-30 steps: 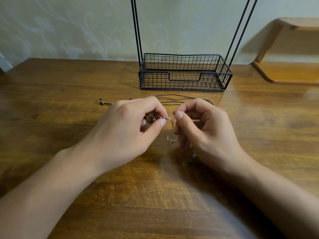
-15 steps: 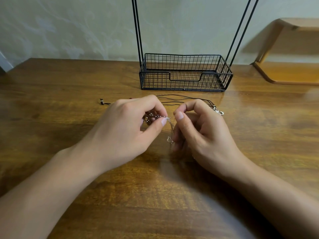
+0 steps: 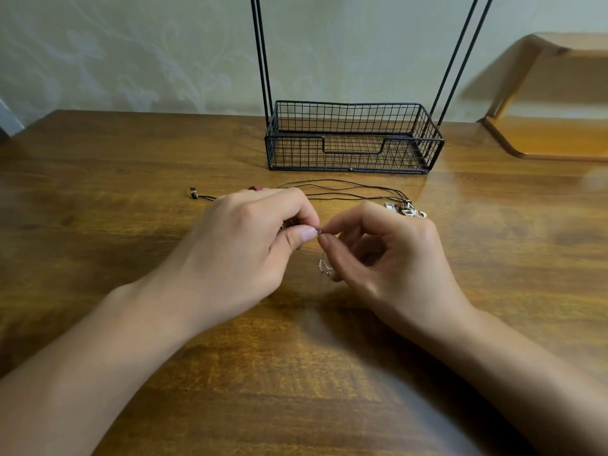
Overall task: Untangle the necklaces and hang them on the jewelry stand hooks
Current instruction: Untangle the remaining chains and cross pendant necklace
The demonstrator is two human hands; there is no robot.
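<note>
**Both hands pinch the chain at mid-table**

A cord end (image 3: 194, 193) with a small clasp lies on the table (image 3: 98, 199) at the left. The left hand (image 3: 243, 245) pinches the chain (image 3: 325, 266) between thumb and forefinger, with dark beads tucked under its fingers. Just beside it, almost fingertip to fingertip, the right hand (image 3: 388, 255) pinches the same chain, a short loop of which dangles below its thumb. Dark cords (image 3: 345, 189) run on the table behind both hands to a silver pendant cluster (image 3: 408, 209) beyond the right knuckles. Further back stands the stand (image 3: 352, 139), a black wire basket with rods rising out of view; its hooks cannot be seen.
</note>
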